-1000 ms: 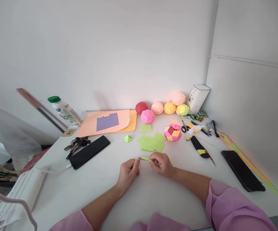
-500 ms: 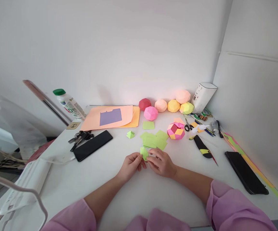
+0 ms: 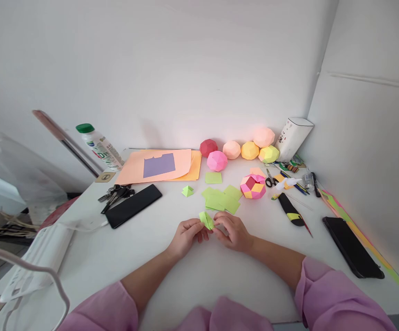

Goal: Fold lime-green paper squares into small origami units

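In the head view, the left hand point(image 3: 187, 235) is clamped on the folded paper point(image 3: 205, 219), a green piece pinched between thumb and fingers at its left side. The right hand point(image 3: 234, 232) is at the paper's right edge, fingers curled; whether they grip it or only touch it, I cannot tell. The 2 hands are near each other, with the paper between them, above the near middle of the table point(image 3: 192, 285).

Just beyond the paper, green sheets point(image 3: 216, 200) lie overlapping in a loose pile, with 1 more green sheet point(image 3: 213, 177) apart on the far side. To the left of the pile sits a small green pyramid point(image 3: 187, 191); to the right, a hollow ball point(image 3: 253, 187) in pink, yellow and dark red, its top open.

At the far side by the wall are 6 faceted balls point(image 3: 217, 161): red, pink, orange, yellow and 2 peach, with 1 peach ball raised above the rest at the right. A white box point(image 3: 293, 138) leans at the far right.

On the right lie scissors point(image 3: 271, 180), a cutter point(image 3: 291, 210), a black phone point(image 3: 353, 248) and coloured strips point(image 3: 361, 235). On the left are keys point(image 3: 116, 195) touching a dark slab point(image 3: 133, 205) with a white cable, and, farther off, a peach sheet point(image 3: 130, 171) bearing a purple piece point(image 3: 159, 166). A green-capped bottle point(image 3: 100, 148) tilts at the far left.
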Available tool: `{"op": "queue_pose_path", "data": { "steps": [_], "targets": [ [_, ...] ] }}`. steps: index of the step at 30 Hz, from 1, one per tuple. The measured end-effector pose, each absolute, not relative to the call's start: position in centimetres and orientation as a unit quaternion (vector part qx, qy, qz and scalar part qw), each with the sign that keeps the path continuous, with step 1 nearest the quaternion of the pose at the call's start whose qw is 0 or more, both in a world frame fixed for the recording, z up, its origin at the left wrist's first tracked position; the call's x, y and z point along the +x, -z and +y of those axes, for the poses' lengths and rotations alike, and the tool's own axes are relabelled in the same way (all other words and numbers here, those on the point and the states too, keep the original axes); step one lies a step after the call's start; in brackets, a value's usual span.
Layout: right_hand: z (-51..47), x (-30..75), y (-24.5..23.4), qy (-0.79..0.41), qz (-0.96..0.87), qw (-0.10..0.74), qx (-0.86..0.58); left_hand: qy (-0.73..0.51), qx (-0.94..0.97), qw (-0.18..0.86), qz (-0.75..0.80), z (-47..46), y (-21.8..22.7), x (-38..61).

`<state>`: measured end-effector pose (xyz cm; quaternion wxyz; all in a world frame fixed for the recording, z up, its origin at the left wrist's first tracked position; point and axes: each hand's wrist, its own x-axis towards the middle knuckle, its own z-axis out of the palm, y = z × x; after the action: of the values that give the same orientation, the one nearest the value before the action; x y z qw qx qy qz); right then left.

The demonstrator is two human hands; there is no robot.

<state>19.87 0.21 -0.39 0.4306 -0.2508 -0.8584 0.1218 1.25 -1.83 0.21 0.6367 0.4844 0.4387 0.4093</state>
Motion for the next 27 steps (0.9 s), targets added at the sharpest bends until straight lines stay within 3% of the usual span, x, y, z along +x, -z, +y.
{"op": "queue_pose_path", "data": {
  "steps": [13,16,22,27],
  "targets": [
    [0.07,19.90,0.20,-0.202,-0.844,0.423,-0.261,-0.403,0.501,0.630,0.436,-1.88,-0.06,1.23],
    [0.05,19.96,0.36,-0.270,-0.836,0.411,-0.242,-0.396,0.519,0.613,0.445,-1.92,0.05,1.26],
    [-0.11,19.58,0.46,-0.513,-0.693,0.392,-0.320,-0.372,0.586,0.570,0.440,-2.18,0.00,1.32],
    [-0.08,19.41,0.42,-0.551,-0.656,0.383,-0.346,-0.383,0.586,0.552,0.454,-2.39,-0.34,1.57]
  ]
}}
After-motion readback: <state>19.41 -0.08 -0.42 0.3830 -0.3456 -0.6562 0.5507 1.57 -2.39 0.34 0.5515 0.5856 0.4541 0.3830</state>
